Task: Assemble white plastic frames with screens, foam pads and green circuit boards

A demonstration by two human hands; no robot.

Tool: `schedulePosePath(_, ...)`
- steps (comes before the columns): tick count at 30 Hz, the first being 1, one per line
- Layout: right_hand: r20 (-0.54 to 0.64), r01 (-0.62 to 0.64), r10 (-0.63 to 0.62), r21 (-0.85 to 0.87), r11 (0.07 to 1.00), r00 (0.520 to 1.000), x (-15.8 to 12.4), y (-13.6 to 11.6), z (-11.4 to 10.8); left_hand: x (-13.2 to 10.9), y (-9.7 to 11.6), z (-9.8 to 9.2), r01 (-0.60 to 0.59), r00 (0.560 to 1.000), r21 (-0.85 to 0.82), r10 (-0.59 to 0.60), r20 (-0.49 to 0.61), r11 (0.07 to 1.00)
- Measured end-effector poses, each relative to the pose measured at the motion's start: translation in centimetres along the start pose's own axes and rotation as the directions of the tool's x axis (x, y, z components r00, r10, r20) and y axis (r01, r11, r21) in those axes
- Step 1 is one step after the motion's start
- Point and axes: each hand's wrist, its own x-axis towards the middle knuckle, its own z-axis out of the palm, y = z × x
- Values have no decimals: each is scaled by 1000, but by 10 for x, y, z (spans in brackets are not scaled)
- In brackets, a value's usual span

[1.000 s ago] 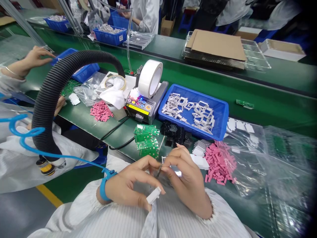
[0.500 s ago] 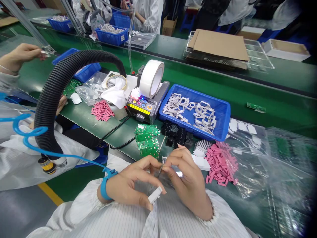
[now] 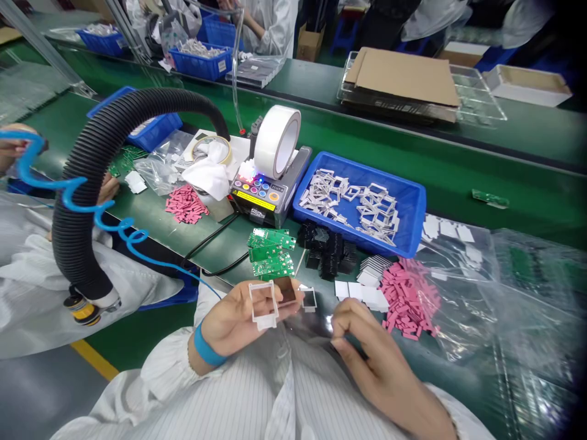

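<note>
My left hand (image 3: 233, 318), with a blue wrist strap, holds a white plastic frame (image 3: 252, 305) upright, its opening facing me. A dark brown rectangular panel (image 3: 285, 289) lies against the fingers of the same hand. Just past those fingertips is a second, smaller white frame (image 3: 309, 299) around a dark area. My right hand (image 3: 371, 345) is apart from these, fingers curled in and thumb close to the index finger; whatever may be between them is too small to make out. White rectangular pieces (image 3: 360, 293) lie in a row beyond it.
A blue bin (image 3: 424, 214) holds white frames. Around it are black parts (image 3: 328, 247), green circuit boards (image 3: 273, 263), pink strips (image 3: 408, 299) and clear bags (image 3: 472, 318). A tape dispenser (image 3: 257, 205) stands behind. A black hose (image 3: 73, 201) arches at left, near a co-worker's hand (image 3: 107, 187).
My hands have moved apart, the right one going right. My left hand has turned, bringing the white frame and brown panel into view. The co-worker's raised hand has moved down and left.
</note>
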Motion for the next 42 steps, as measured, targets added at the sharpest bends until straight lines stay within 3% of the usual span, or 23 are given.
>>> schedulePosePath(2,41,-33,38,-130,991,998,-11,23,10,0,2,2,47,999,-99,-45,16,994)
schedulePosePath(5,-5,-57,57,-232,971,998,-18,43,21,2,3,8,102,994,-169,-94,57,980)
schedulePosePath(8,-125,-50,33,-131,990,992,-10,29,10,2,3,15,140,988,-179,-125,90,974)
schedulePosePath(11,-241,64,-53,38,997,969,11,-2,-12,1,3,20,137,986,-174,-117,119,975)
schedulePosePath(15,-166,127,-108,108,986,980,39,-22,-21,-4,5,21,107,990,-125,-95,100,986)
schedulePosePath(22,-100,148,-129,210,967,987,54,-15,-10,-10,8,23,63,996,-67,-59,60,996)
schedulePosePath(27,34,228,-232,87,970,972,62,-24,-16,-12,6,20,70,997,12,-70,40,998)
schedulePosePath(34,97,308,-299,-85,948,949,71,-26,-19,-13,5,18,82,997,122,-80,-17,989)
schedulePosePath(42,109,407,-400,-414,814,910,72,-32,-19,-15,4,19,39,996,277,-16,-86,960)
